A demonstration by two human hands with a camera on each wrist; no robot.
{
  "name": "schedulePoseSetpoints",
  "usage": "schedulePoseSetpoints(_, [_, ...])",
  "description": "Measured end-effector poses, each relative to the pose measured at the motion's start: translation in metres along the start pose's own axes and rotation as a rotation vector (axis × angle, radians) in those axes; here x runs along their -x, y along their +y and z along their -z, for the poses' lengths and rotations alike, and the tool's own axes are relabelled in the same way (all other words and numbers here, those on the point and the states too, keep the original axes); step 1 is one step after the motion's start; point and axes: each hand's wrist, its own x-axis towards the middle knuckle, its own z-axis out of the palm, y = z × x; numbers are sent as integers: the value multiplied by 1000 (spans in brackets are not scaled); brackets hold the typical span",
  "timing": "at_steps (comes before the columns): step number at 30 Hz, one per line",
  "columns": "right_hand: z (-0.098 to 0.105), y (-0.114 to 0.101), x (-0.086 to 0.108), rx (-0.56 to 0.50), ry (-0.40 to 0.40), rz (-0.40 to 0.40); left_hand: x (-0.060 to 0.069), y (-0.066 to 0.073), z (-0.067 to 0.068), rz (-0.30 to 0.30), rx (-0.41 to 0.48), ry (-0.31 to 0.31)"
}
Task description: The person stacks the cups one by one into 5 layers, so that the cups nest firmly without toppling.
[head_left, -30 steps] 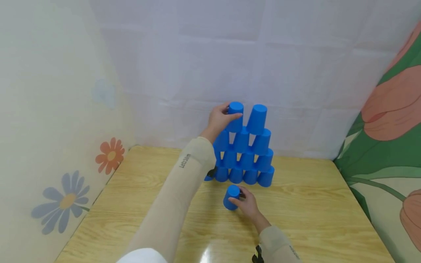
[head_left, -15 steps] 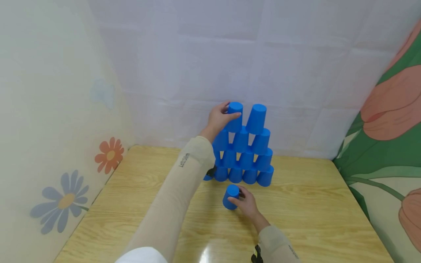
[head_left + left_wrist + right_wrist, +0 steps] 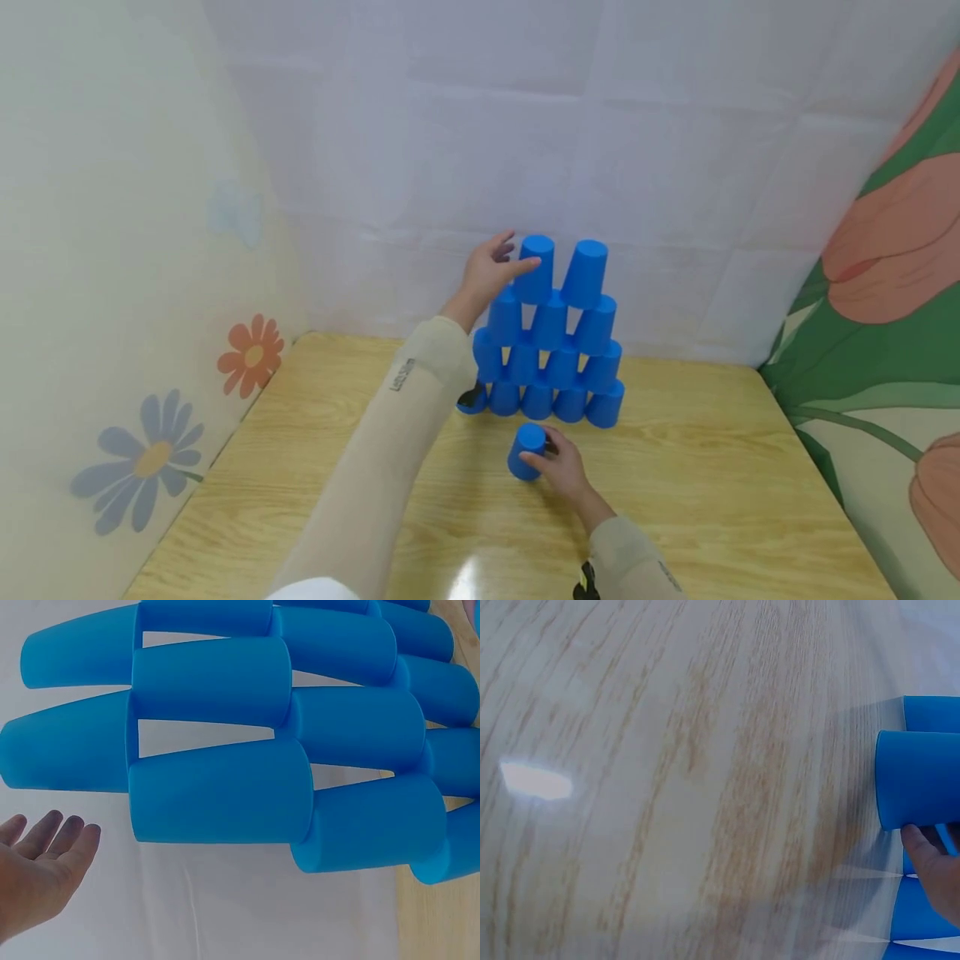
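Observation:
Blue cups, all upside down, form a stepped pyramid with two cups in its top row. My left hand is beside the top-left cup, fingers spread and nothing in its grasp. In the left wrist view a gap shows between the left hand and the nearest top cup. In front of the pyramid, my right hand grips a single upside-down cup by its sides, low at the tabletop. The right wrist view shows the thumb of that hand against the held cup.
The pyramid stands toward the back of a wood-grain table, near a white cloth backdrop. A flower-painted wall bounds the left side, and a panel with large tulips the right. My left forearm passes over the table left of the pyramid.
My left hand has let go of the top-left cup and drawn slightly left, its fingers opening. That cup stays on the pyramid. The right hand and its cup have hardly moved.

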Motion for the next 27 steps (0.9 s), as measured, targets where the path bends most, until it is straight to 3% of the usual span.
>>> schedulePoseSetpoints(4, [0,0,-1,-5,4,7,-50,-58,-6,-18,-36,-8])
schedulePoseSetpoints(6, [0,-2,-1,-7,8,7,-78,-96,-11,-43,-43,-10])
schedulePoseSetpoints(8, [0,-3,0,-10,14,-7,-90,-115,-11,-43,-40,-2])
schedulePoseSetpoints(10, [-1,-5,0,-15,13,-22,-63,-94,-3,-32,-18,-13])
schedulePoseSetpoints(12, [-1,-5,1,-23,11,-40,-56,-97,-1,-60,1,-11])
schedulePoseSetpoints(13, [-1,-5,2,-26,9,-45,-40,-81,1,-47,17,-22])
schedulePoseSetpoints(15, [-1,-4,3,-35,4,-42,-22,-66,4,-34,18,-34])
schedulePoseSetpoints(17, [0,-4,4,-44,-1,-38,-38,-86,1,-54,5,-33])
schedulePoseSetpoints(19, [1,-5,4,-44,-12,-28,-30,-75,2,-45,-21,-30])
schedulePoseSetpoints(20, [2,-6,4,-40,-18,-19,-40,-88,1,-56,-34,-19])
schedulePoseSetpoints(21, [3,-7,3,-34,-24,-13,-36,-84,4,-53,-27,-26])
schedulePoseSetpoints(27, [9,-20,-3,41,-67,65,-34,-90,9,-28,-20,-25])
